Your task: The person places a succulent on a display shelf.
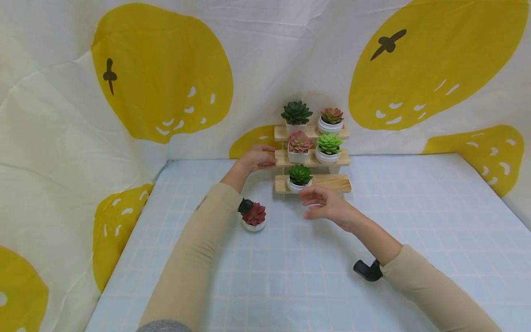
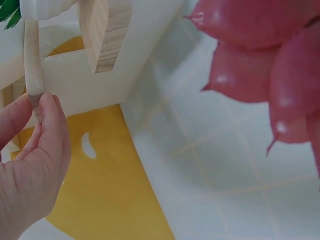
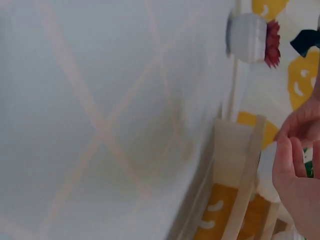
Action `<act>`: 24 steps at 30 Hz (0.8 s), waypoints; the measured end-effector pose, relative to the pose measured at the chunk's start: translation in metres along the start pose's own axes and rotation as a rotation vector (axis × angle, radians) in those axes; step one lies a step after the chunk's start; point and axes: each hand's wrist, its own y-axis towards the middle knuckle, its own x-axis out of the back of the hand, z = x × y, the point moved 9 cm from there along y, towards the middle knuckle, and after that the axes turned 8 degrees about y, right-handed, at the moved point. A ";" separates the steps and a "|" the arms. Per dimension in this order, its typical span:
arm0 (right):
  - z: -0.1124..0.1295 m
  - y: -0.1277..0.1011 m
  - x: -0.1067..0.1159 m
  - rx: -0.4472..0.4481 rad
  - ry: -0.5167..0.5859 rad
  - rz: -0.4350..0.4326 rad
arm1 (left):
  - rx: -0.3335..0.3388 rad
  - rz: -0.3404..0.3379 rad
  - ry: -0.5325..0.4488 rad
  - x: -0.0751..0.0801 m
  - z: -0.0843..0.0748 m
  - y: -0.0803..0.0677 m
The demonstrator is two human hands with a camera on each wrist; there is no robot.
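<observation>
A three-tier wooden shelf stand (image 1: pixel 342 183) stands at the back, holding small potted succulents. My left hand (image 1: pixel 258 157) pinches the left end of its middle board between thumb and fingers, as the left wrist view shows at the board end (image 2: pixel 34 75). Just in front of the lowest board is my right hand (image 1: pixel 327 207), fingers loosely bent, close to a dark green succulent in a white pot (image 1: pixel 299 185). Whether its fingertips touch that pot cannot be told. A red succulent (image 1: pixel 254 215) in a white pot sits on the table below my left forearm.
On the middle board stand a pink succulent (image 1: pixel 299 143) and a bright green one (image 1: pixel 328 144). A tall dark green succulent (image 1: pixel 296 113) and a reddish one (image 1: pixel 332 116) occupy the top board. Behind hangs a white cloth (image 1: pixel 265 60) with yellow fruit shapes.
</observation>
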 end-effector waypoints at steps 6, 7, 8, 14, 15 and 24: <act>-0.011 0.011 -0.024 -0.012 0.050 0.061 | -0.001 -0.007 0.005 0.000 0.000 0.001; -0.013 0.014 -0.028 -0.011 0.053 0.070 | -0.001 -0.008 0.006 0.000 0.000 0.001; -0.016 0.017 -0.031 -0.010 0.055 0.078 | 0.000 -0.008 0.007 0.000 0.000 0.000; -0.025 0.033 -0.050 -0.008 0.048 0.112 | -0.004 -0.009 0.006 -0.001 -0.001 -0.002; -0.026 0.036 -0.053 -0.011 0.048 0.115 | -0.004 -0.009 0.001 -0.001 -0.001 -0.002; -0.037 0.058 -0.074 -0.035 -0.015 0.126 | 0.005 -0.006 -0.004 -0.001 -0.001 -0.001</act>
